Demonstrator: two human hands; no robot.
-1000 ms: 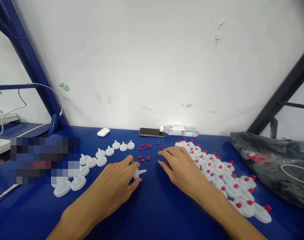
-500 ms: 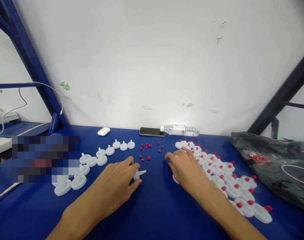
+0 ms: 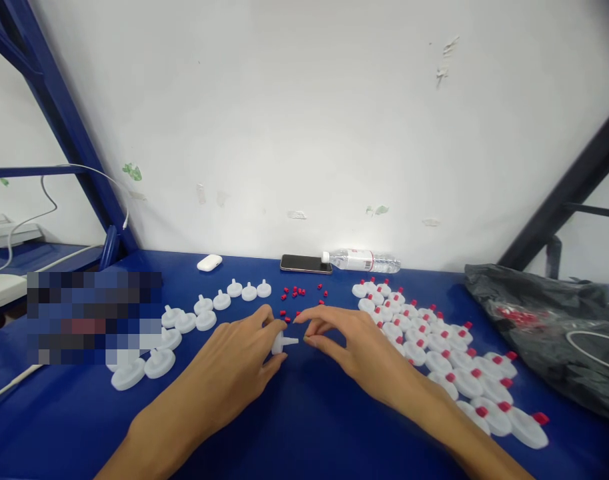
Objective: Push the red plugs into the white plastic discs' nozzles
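My left hand (image 3: 241,353) is closed around a white nozzle cap (image 3: 280,343), whose narrow spout points right. Most of the cap's disc is hidden behind the fingers. My right hand (image 3: 341,337) reaches in from the right, its index finger and thumb apart with nothing visible between them. Its fingertips hover close to the spout and beside small red tip caps (image 3: 295,292) scattered on the blue table (image 3: 304,413). White nozzle caps without red tips (image 3: 205,320) stand to the left. On the right is a dense group of nozzle caps with red tips (image 3: 439,361).
A phone (image 3: 305,264) and a clear water bottle (image 3: 364,260) lie along the wall, with a white earphone case (image 3: 209,263) further left. A dark plastic bag (image 3: 544,333) lies at the right edge. Blue frame posts (image 3: 69,120) rise at the sides.
My right hand has moved left from the red-tipped group to the spout and the loose red tip caps. My left hand has turned the nozzle cap slightly, its spout now nearly level.
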